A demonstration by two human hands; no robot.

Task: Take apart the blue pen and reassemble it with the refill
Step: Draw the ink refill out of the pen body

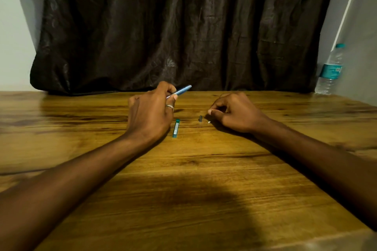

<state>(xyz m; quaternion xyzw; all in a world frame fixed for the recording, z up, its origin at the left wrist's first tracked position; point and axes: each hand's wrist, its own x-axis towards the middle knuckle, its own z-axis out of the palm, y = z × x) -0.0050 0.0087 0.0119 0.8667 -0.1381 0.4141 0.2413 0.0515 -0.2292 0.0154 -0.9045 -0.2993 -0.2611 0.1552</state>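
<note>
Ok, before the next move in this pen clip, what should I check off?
1. Left hand grips blue pen barrel: ok.
2. Teal refill case lies on table between the hands: ok.
3. Small dark part rests on table by right hand: ok.
4. Small white part lies apart from it: ok.
5. Right hand holds nothing: cannot tell, fingers curled.

Dark creased curtain [183,26] hangs behind wooden table [183,169], pale walls [12,36] either side
</note>
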